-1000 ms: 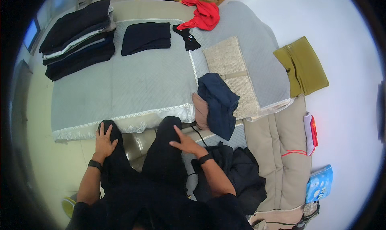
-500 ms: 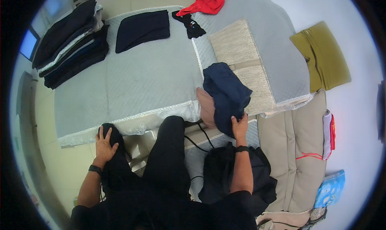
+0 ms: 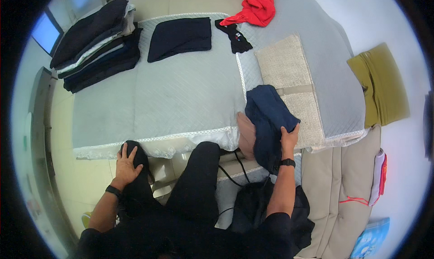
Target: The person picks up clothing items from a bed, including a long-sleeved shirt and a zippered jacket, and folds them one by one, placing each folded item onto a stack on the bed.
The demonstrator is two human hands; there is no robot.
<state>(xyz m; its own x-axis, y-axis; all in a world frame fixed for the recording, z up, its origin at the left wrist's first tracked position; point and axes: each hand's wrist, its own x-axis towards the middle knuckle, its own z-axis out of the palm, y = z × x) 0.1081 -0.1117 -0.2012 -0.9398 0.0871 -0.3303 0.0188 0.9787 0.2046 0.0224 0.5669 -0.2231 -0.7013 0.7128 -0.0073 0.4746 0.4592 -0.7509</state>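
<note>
Spread fingers of my left hand (image 3: 129, 167) rest on my left knee, which is in black trousers. My right hand (image 3: 289, 139) pinches the right corner of a crumpled navy garment (image 3: 270, 112), whose lower end hangs down past the sofa's edge. Partly under this garment's left side lies a dusty-pink cloth (image 3: 246, 136). Below my right wrist is a heap of black fabric (image 3: 251, 207), partly covered by my forearm; whether it is a bag or clothing I cannot tell.
On the grey sofa cover (image 3: 181, 91) lie a folded dark garment (image 3: 180, 39), a tall stack of folded clothes (image 3: 97, 46), a small black cloth piece (image 3: 237, 39) and a red cloth (image 3: 258, 8). A beige woven pad (image 3: 282, 60) and an olive cushion (image 3: 384, 85) are at the right.
My right hand has slid up along the navy garment's edge to its corner. My left hand stays on the knee. The whole view has shifted, so things appear farther right and mostly lower.
</note>
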